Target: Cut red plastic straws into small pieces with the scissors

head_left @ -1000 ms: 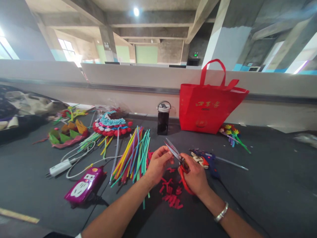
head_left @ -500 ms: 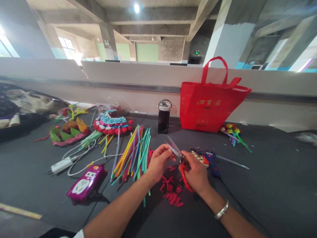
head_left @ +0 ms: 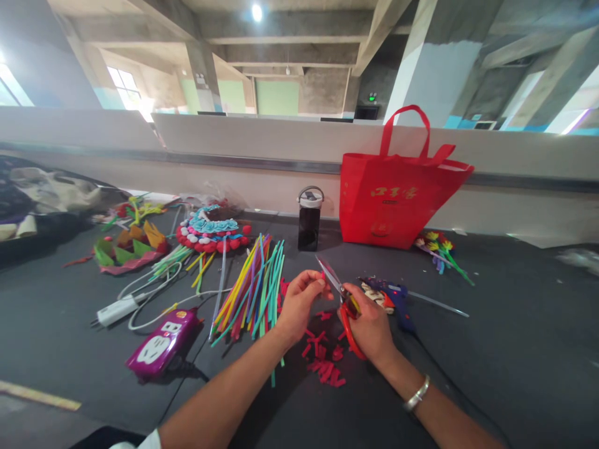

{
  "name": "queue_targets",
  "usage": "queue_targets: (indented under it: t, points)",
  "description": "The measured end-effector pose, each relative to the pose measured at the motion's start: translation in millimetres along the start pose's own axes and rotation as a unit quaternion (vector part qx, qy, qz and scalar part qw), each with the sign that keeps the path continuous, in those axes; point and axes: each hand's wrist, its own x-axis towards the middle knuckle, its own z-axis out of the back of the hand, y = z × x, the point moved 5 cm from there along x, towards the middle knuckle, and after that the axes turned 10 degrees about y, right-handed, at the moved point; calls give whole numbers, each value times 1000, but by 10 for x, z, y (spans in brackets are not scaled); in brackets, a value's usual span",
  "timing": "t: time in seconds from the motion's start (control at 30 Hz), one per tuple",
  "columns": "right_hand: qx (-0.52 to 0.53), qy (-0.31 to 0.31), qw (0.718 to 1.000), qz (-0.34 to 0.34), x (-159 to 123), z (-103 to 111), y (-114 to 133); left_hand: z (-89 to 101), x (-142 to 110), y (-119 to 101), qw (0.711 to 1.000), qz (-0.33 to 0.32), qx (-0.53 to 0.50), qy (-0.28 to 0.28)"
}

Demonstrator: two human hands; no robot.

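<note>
My right hand [head_left: 373, 324] grips red-handled scissors [head_left: 350, 327], their blades pointing up and left with the tips beside my left fingers. The blades look nearly closed. Pinched between the thumb and fingers of my left hand [head_left: 302, 304] is a small red piece [head_left: 322, 275], mostly covered by the fingertips; its material is hard to make out. Under both hands, several cut red pieces [head_left: 327, 371] lie scattered on the dark table. Left of my left hand lies a loose bundle of coloured pipe cleaners [head_left: 253, 290].
A blue glue gun [head_left: 397, 305] with its cord lies right of my hands. Behind stand a dark bottle [head_left: 309, 224] and a red bag [head_left: 393, 202]. To the left are a purple power box [head_left: 163, 345], a white adapter [head_left: 116, 312], a pompom-edged ornament [head_left: 213, 231] and a leaf-shaped crown [head_left: 131, 246].
The scissor blades, spread apart half a second ago, have come together. The red piece shows more clearly at my left fingertips. Both hands stay in nearly the same place.
</note>
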Motion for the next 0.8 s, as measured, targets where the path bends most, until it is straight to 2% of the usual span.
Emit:
queue_targets:
  t: [0.13, 0.27, 0.8]
  points:
    - [-75, -32, 997, 5, 14, 65, -13, 90, 18, -34, 996, -20, 43, -72]
    - [-133, -35, 991, 8, 30, 98, 8, 142, 21, -56, 992, -32, 61, -107]
    - [-192, -27, 980, 53, 11, 73, 65, 152, 12, -66, 988, -25, 74, -130]
